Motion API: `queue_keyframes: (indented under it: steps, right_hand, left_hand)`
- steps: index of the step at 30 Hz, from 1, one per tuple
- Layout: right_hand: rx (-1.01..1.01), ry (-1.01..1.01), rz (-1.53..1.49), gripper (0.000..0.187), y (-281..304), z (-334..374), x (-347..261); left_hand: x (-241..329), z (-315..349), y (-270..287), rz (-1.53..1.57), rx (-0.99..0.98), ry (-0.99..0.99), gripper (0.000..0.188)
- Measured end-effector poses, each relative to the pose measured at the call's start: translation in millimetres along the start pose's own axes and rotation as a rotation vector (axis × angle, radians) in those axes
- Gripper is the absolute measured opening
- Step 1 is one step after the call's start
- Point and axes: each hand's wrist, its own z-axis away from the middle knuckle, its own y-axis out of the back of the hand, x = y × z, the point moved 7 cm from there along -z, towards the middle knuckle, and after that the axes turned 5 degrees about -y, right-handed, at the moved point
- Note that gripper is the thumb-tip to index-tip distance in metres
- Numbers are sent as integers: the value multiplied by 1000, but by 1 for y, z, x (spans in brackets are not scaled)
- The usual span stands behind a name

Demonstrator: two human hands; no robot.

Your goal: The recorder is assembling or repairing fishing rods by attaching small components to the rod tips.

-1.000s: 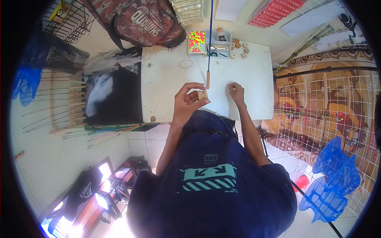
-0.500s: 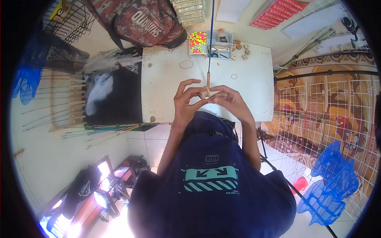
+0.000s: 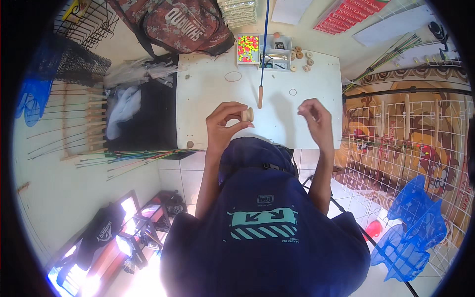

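My left hand (image 3: 225,123) pinches a small pale wooden spool (image 3: 248,115) between thumb and fingers, above the near part of the white table (image 3: 208,89). To the right, my right hand (image 3: 317,121) is raised apart from the spool. Its fingers are curled in toward the thumb; whether anything tiny is between them is too small to make out. Between and beyond the hands is a thin blue rod (image 3: 265,44) with a wooden handle (image 3: 260,98), its handle end toward me. Neither hand touches it.
A divided tray (image 3: 273,63) with pink and yellow beads (image 3: 248,48) and a small bottle (image 3: 278,43) stands at the table's back. Several wooden rings (image 3: 299,55) lie beside it. Rubber bands (image 3: 233,76) lie on the tabletop. A camouflage bag (image 3: 178,24) sits back left; a wire grid (image 3: 401,133) stands right.
My right hand has let go of the spool and moved right. My left hand has drawn slightly left with the spool, away from the rod handle.
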Motion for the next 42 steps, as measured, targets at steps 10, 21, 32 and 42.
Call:
queue_keyframes:
  steps: [10, 21, 32, 42]
  right_hand:
    - [685, 6, -395, 24, 138, 15, 57]
    - [37, 14, -1157, 16, 71, 7, 10]
    - [-418, -95, -189, 24, -71, 20, -32]
    - [240, 76, 195, 12, 67, 0, -6]
  left_hand:
    - [7, -1, 23, -53, 139, -5, 41]
    - [19, -6, -1, -71, 54, -91, 42]
    - [37, -10, -22, -43, -65, -167, 43]
    - [31, -11, 10, -90, 20, -161, 43]
